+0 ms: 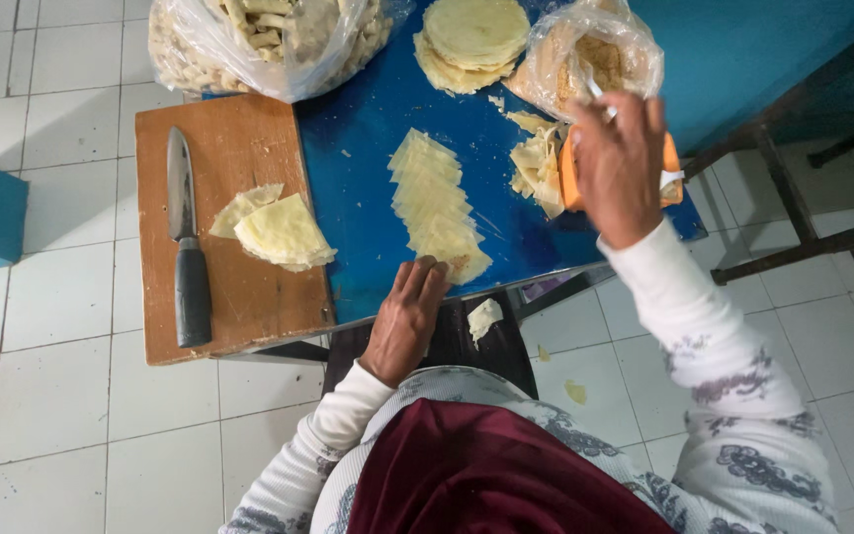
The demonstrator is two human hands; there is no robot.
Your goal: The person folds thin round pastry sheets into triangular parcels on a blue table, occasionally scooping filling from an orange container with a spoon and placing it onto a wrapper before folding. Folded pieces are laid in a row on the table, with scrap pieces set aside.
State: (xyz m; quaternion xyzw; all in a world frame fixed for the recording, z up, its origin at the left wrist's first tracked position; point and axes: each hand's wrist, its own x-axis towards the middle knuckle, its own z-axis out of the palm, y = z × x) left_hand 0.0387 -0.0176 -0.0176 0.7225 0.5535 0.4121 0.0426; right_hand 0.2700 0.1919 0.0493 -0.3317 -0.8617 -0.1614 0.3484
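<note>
Blue table (368,198): pale overlapping wedges (439,208) (left hand (407,316) flat), right hand (620,168) gripping spoon (600,99).

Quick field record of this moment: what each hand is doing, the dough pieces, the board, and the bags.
left hand: flat at the near end of the row of dough pieces, holds nothing
right hand: raised over an orange bowl, gripping a small white utensil
blue table: round wrapper stack, two plastic bags
wooden board: knife, folded wrapper pile
</note>
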